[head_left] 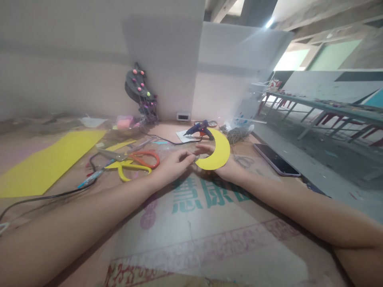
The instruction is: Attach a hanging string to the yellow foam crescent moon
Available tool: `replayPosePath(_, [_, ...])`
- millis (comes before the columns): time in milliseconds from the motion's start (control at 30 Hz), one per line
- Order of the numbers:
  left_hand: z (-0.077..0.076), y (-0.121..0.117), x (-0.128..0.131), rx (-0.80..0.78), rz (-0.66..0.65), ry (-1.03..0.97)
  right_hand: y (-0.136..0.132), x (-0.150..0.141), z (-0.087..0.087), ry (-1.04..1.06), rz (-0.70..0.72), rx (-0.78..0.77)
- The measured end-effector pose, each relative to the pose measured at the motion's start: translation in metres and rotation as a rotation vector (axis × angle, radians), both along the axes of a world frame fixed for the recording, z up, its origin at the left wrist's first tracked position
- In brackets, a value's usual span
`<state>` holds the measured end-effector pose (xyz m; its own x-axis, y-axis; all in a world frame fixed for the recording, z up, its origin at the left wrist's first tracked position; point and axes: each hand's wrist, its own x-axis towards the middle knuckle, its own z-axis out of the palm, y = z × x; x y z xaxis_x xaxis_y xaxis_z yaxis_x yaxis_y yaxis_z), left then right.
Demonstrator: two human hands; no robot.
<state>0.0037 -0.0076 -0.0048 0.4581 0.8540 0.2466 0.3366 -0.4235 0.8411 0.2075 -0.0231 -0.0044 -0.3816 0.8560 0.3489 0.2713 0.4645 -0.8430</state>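
A yellow crescent moon cut-out, which looks like paper or thin foam, is held upright above the table. My left hand is closed in a pinch at the crescent's lower left tip. Behind the crescent is my right hand, largely hidden by it; a few fingers show inside the curve, bent around toward my left fingertips. The right thumb is out of sight. Just beyond the hands lies a dark blue glue gun, its nozzle pointing left over a white piece of paper.
Scissors with orange and yellow handles lie left of my hands, near a yellow sheet. A phone is at the right edge. Grey yarn sits at the back. A dark crescent ornament with coloured balls stands against the wall.
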Motion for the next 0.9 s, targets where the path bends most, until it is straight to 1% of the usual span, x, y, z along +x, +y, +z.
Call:
replayPosePath(67, [-0.002, 0.001, 0.000, 0.009, -0.010, 0.015, 0.000, 0.000, 0.000, -0.016, 0.012, -0.022])
replayPosePath(167, [-0.004, 0.002, -0.001, 0.028, -0.016, 0.030, 0.005, 0.000, -0.001, -0.045, -0.045, 0.021])
replayPosePath(300, [-0.005, 0.002, 0.000, 0.035, -0.024, 0.028, 0.014, 0.000, -0.007, -0.026, -0.119, -0.033])
replayPosePath(433, [-0.002, 0.000, 0.001, 0.028, -0.046, 0.055, 0.018, 0.000, -0.011, -0.057, -0.174, -0.004])
replayPosePath(667, [-0.001, -0.001, 0.001, 0.001, -0.087, 0.046, 0.021, 0.004, -0.017, -0.127, -0.144, 0.116])
replayPosePath(900, [-0.002, -0.002, 0.002, -0.003, -0.101, 0.043, 0.028, 0.006, -0.027, -0.126, -0.154, 0.130])
